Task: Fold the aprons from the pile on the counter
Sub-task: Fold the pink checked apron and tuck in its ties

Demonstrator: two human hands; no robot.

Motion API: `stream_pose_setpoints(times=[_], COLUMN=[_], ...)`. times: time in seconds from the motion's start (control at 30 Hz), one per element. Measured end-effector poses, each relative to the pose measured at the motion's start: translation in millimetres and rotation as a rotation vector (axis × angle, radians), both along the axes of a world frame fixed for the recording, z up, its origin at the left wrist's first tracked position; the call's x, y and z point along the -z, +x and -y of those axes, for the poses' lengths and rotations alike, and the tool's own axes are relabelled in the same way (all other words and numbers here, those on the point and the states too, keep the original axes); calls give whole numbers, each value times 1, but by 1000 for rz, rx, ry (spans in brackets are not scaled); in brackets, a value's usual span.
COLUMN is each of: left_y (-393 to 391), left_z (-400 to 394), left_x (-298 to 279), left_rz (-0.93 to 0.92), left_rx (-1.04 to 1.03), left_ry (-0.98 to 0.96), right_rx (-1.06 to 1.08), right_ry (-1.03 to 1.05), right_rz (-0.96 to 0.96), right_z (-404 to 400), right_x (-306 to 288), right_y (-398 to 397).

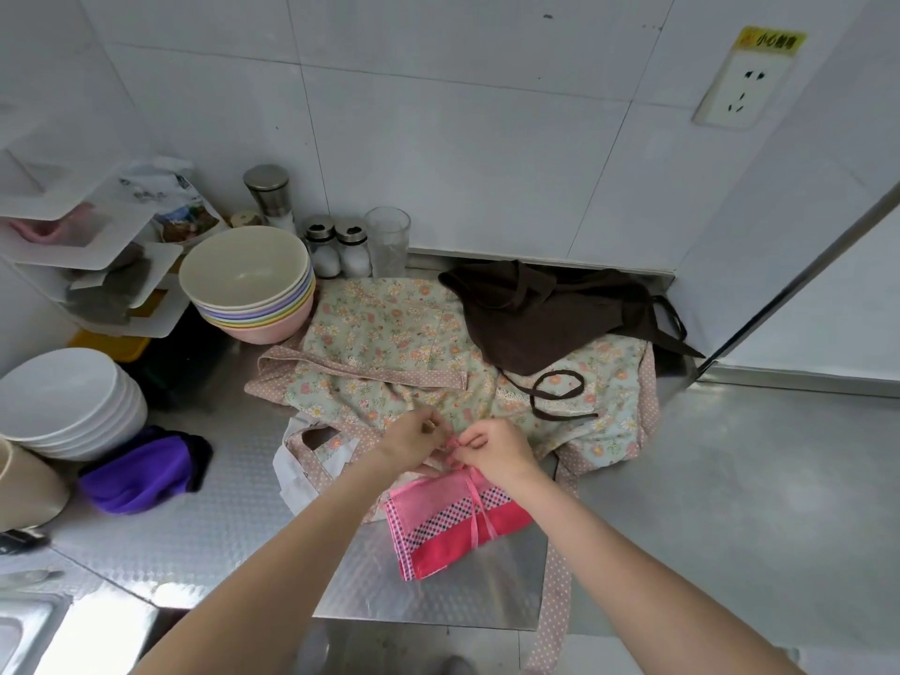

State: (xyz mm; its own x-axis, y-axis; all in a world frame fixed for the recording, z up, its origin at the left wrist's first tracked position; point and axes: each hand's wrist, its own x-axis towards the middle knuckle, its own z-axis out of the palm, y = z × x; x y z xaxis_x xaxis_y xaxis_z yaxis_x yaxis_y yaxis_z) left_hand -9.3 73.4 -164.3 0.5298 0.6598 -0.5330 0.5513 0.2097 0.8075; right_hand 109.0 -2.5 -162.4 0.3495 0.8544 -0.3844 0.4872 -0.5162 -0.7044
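A person stands at a steel kitchen surface point(730, 479), both hands working the thin pink tie point(479, 499) of a folded pink apron point(453, 528) that lies at the near edge, just in front of the unfolded pile. The left hand point(414, 438) and right hand point(492, 445) meet above the bundle, each grip closed down to a fingertip pinch on the tie's ends, which run down across the checked trim of the folded cloth. The step in hand appears to be securing the first finished apron by knotting or wrapping its strings around it. Behind it, a floral apron point(389, 333) lies spread flat, one dotted strap trailing over the front edge, with a brown apron point(535, 314) heaped on its far right corner, its cord looping onto the floral print. Both seem yet to be folded. Stacked pastel bowls point(248, 280) touch the floral apron's left edge; white bowls point(68, 401) and a purple cloth point(141, 475) sit further left. The next move likely calls for snugging the tie, setting the pink bundle aside, then lifting the brown apron clear.
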Motion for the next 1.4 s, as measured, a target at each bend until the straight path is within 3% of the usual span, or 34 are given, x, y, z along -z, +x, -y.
stream_pose_setpoints(times=[0.13, 0.27, 0.4, 0.5, 0.57, 0.73, 0.87, 1.07, 1.13, 1.2, 1.4], left_y=[-21, -11, 33, 79, 109, 174, 229, 342, 372, 406, 474], left_z=[-1, 0, -3, 5, 14, 39, 73, 131, 147, 166, 209], left_x=[-4, -21, -66, -110, -137, -189, -229, -302, -329, -358, -452], left_rz=[-329, -314, -313, -341, -328, -195, -43, 206, 329, 437, 640], left_rx=[624, 782, 973, 1088, 1162, 1146, 1113, 966, 865, 769, 631], left_ry=[123, 391, 579, 724, 784, 796, 713, 818, 871, 934, 1138], right_rx=[140, 145, 161, 147, 153, -14, -19, 308, 399, 410, 431], right_ry=[22, 0, 188, 315, 329, 275, 458, 565, 607, 645, 1018], right_rz=[-223, -378, -504, -334, -76, 747, 1303, 1313, 1182, 1085, 1041], right_z=[1, 9, 31, 52, 68, 102, 131, 187, 205, 223, 261], right_x=[-16, -50, -105, -141, -154, -172, -203, -270, -301, -336, -449], right_y=[3, 11, 27, 53, 77, 134, 192, 327, 364, 402, 475])
